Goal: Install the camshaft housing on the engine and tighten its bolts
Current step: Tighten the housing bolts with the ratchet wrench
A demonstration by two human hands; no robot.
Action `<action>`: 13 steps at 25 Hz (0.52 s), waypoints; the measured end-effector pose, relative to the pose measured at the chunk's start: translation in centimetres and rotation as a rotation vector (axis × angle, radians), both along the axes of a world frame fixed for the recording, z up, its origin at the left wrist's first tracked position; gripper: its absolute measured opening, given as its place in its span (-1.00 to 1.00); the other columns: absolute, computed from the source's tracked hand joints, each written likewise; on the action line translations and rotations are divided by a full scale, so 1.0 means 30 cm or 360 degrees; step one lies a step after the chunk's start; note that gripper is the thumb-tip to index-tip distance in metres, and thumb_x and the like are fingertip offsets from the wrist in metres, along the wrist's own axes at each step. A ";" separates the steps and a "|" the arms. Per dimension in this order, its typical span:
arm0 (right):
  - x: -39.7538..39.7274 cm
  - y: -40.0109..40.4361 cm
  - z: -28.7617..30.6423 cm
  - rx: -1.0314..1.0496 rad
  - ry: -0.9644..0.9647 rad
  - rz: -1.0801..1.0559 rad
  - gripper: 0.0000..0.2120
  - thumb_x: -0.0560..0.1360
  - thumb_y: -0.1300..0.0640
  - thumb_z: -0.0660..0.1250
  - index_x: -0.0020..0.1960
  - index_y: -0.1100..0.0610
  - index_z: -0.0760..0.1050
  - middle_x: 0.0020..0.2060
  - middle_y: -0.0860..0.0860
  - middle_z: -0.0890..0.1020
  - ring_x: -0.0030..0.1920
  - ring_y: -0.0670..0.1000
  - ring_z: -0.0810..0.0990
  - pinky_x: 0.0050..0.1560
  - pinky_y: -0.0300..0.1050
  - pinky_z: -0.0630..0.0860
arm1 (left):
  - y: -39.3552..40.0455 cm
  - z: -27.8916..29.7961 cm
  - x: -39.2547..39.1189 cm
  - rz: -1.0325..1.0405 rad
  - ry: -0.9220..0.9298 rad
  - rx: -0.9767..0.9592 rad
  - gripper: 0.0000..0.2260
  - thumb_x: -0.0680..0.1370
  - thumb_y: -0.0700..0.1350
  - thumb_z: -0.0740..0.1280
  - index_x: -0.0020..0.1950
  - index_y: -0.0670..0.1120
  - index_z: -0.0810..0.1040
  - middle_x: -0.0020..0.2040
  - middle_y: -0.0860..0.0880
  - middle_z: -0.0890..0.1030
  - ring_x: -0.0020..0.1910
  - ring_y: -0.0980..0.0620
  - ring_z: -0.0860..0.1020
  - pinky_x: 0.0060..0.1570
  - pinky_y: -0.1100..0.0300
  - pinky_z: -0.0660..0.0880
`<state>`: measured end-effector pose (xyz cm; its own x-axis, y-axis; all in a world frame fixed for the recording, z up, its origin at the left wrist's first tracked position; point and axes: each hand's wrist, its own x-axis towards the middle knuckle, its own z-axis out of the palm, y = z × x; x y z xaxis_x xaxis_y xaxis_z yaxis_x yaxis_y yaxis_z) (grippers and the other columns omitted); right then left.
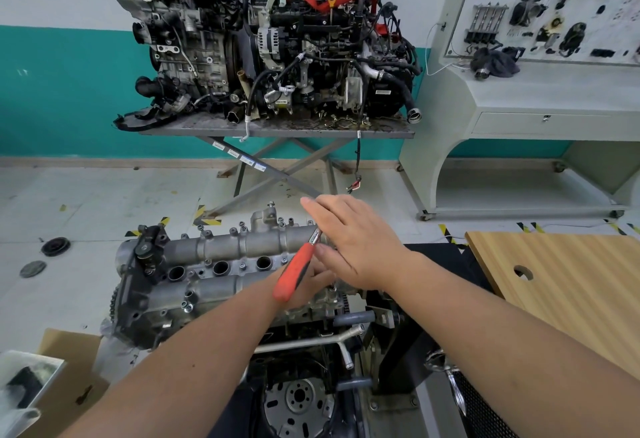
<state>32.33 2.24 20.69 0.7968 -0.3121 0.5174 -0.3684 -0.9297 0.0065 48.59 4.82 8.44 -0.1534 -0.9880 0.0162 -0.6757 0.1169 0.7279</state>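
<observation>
From the head view, the housing is sitting on top of the engine, low and centre in the picture, with its three round plug holes facing up. Bolts are standing along the housing's near and far edges.

The left hand is lying at the housing's right end, partly hidden behind the ratchet. Its fingers are curling around the ratchet's red handle, though how tightly I cannot tell. The handle is slanting up and away from that hand, and its metal neck is disappearing under the right hand.

The right hand is hovering over the housing's far right corner, fingers straight and relaxed, palm down, covering the ratchet's head. Whether it is pressing on the head is not showing.

Just right of the housing, a wooden board with a round hole is lying flat. Left of the housing and nearer the camera, a cardboard box is sitting on the floor. Well beyond the housing, two other engines are resting on a scissor stand, and a display panel is standing to their right.
</observation>
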 end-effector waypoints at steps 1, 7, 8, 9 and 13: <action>-0.004 -0.007 0.006 -0.0027 0.0019 0.0030 -0.36 0.66 -0.16 -0.07 0.49 0.28 0.34 0.24 0.18 0.54 0.18 0.21 0.52 0.17 0.13 0.47 | -0.002 0.008 0.001 -0.0019 -0.0072 0.0028 -0.71 0.57 0.30 0.17 -0.13 0.16 0.55 -0.28 0.14 0.58 -0.35 0.31 0.41 -0.27 0.34 0.49; 0.061 0.025 0.054 -0.0106 0.0094 -0.0275 -0.65 0.67 0.03 0.12 0.32 0.14 0.53 -0.06 0.07 0.58 -0.12 0.12 0.54 -0.13 0.01 0.45 | 0.022 0.065 0.002 0.0008 -0.0066 0.0390 -0.66 0.59 0.29 0.19 -0.27 0.16 0.53 -0.39 0.11 0.59 -0.49 0.25 0.48 -0.36 0.22 0.41; 0.086 0.035 0.062 -0.0010 0.0116 -0.0384 -0.69 0.68 0.03 0.11 0.25 0.12 0.54 -0.10 0.04 0.55 -0.15 0.11 0.54 -0.18 -0.01 0.41 | 0.022 0.070 0.000 0.0015 -0.0054 0.0386 -0.66 0.60 0.26 0.20 -0.30 0.17 0.53 -0.40 0.10 0.58 -0.49 0.23 0.48 -0.36 0.21 0.42; 0.108 0.041 0.073 0.0135 0.0121 -0.0484 -0.72 0.68 0.02 0.09 0.13 0.09 0.54 -0.15 0.00 0.51 -0.18 0.10 0.53 -0.22 -0.03 0.40 | 0.024 0.075 -0.003 0.0033 -0.0031 0.0408 -0.66 0.61 0.25 0.20 -0.31 0.18 0.52 -0.40 0.11 0.58 -0.48 0.20 0.47 -0.36 0.22 0.44; 0.143 0.003 0.128 0.1131 -0.0048 -0.0721 -0.69 0.63 0.04 0.14 -0.23 0.13 0.46 -0.34 0.06 0.58 -0.25 0.13 0.59 -0.28 -0.01 0.50 | 0.026 0.068 0.004 0.0034 0.0017 0.0431 -0.63 0.60 0.27 0.20 -0.30 0.09 0.47 -0.45 0.19 0.49 -0.46 0.17 0.44 -0.33 0.20 0.43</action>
<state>36.61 2.31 24.53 0.5051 -0.8577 0.0961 -0.6974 -0.4712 -0.5401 48.71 5.60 10.48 -0.1337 -0.9596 -0.2474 -0.6682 -0.0971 0.7377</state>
